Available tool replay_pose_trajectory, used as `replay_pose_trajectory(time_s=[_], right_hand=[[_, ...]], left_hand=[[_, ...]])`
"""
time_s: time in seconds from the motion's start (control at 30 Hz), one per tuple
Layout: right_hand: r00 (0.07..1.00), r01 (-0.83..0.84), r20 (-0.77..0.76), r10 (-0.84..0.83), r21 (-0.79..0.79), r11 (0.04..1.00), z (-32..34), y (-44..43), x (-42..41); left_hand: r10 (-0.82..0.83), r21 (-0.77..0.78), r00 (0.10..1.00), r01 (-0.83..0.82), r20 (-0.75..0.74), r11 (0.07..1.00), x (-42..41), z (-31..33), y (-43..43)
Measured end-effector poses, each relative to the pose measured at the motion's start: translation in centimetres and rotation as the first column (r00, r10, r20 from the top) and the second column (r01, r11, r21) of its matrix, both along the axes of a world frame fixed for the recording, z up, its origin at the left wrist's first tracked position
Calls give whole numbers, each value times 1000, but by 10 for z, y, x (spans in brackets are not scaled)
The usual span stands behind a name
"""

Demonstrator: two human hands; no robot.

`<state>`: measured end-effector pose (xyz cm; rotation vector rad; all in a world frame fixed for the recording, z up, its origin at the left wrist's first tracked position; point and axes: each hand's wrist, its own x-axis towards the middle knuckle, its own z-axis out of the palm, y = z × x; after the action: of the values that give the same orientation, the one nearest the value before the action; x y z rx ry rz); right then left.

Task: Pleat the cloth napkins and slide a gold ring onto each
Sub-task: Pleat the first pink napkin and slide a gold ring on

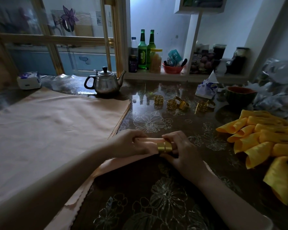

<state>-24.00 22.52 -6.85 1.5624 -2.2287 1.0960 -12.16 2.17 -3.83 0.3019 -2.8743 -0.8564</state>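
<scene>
A pleated peach napkin [123, 163] lies bunched across the table's middle. My left hand [131, 143] grips its gathered end. My right hand [178, 150] pinches a gold ring [165, 146] that sits around the napkin's tip. Several more gold rings [171, 103] stand on the table further back. A stack of flat peach napkins [48, 123] covers the table's left side. Yellow napkins [264, 140] with rings on them lie piled at the right.
A steel teapot [105, 82] stands at the back centre, a tissue pack [29, 79] at back left. Green bottles [146, 48], jars and a red bowl [172, 68] fill the shelf behind. A dark bowl [240, 97], tissue packet [206, 88] and plastic bags [276, 90] crowd the right.
</scene>
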Motion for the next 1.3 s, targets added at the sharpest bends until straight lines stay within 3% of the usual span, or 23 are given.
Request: replay_pose_trajectory(time_s=[0.17,0.27,0.33,0.4,0.5,0.63,0.73,0.8,0.93,1.0,1.13,1.3], right_hand=[[956,60,-292,-39,66,996,2,-9,9],[957,79,-285,-50,93,992,3,-12,11],[972,74,-229,-46,117,990,3,-10,9],[998,48,-33,-45,105,993,8,-5,9],[954,142,259,-153,60,988,21,2,3],[910,172,308,-278,329,928,34,15,-5],[901,166,313,-299,388,906,39,19,-3],[920,134,282,-273,428,894,42,18,2],[950,303,-66,-304,419,856,41,15,12],[942,334,-140,-304,400,853,41,13,15],[945,327,-160,-286,403,855,38,11,20],[960,281,-73,-272,248,927,29,12,18]], left_hand=[[21,-40,997,-24,-72,999,-2,-3,12],[16,-42,997,-18,-69,999,-6,-2,15],[24,-38,998,-27,-55,999,-8,-3,14],[44,-24,997,-46,-62,999,-7,-4,13],[49,-11,996,-50,-75,999,-6,-3,12],[60,-10,995,-61,-77,998,-6,-4,11],[67,-9,995,-68,-79,998,-6,-4,12],[74,-5,993,-74,-87,997,-5,-4,13],[64,-11,996,-65,-65,998,-2,-1,14],[68,-21,996,-69,-55,997,-1,0,16],[90,-35,994,-93,-65,995,4,1,18],[135,-21,991,-135,-10,991,22,-1,13]])
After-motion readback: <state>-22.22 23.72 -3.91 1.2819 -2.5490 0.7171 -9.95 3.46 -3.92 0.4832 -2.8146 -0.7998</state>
